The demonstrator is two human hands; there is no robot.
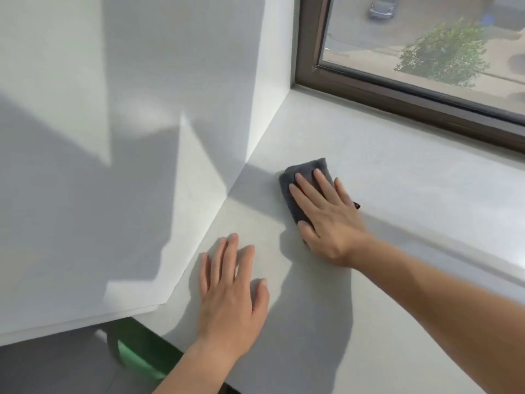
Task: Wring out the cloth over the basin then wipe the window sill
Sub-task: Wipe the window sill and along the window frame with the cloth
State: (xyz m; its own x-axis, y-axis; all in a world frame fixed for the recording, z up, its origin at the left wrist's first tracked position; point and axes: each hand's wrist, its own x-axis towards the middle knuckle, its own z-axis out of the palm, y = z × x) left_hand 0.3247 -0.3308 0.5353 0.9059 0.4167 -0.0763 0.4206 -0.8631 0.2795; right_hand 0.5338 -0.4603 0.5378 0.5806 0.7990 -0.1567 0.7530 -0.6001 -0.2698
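Cloth [309, 172], dark grey and folded, lies on the pale grey window sill [397, 180] near its left corner. Our right hand [326, 217] presses it, fingers straight; our left hand [230, 291] rests flat on the sill.

White wall [113, 137] sunlit in patches – brown window frame [397, 100], tree [443, 49], car [382, 7] outside – grey floor [56, 371] below

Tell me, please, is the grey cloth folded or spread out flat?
Folded: the cloth is a compact thick pad under the right hand.
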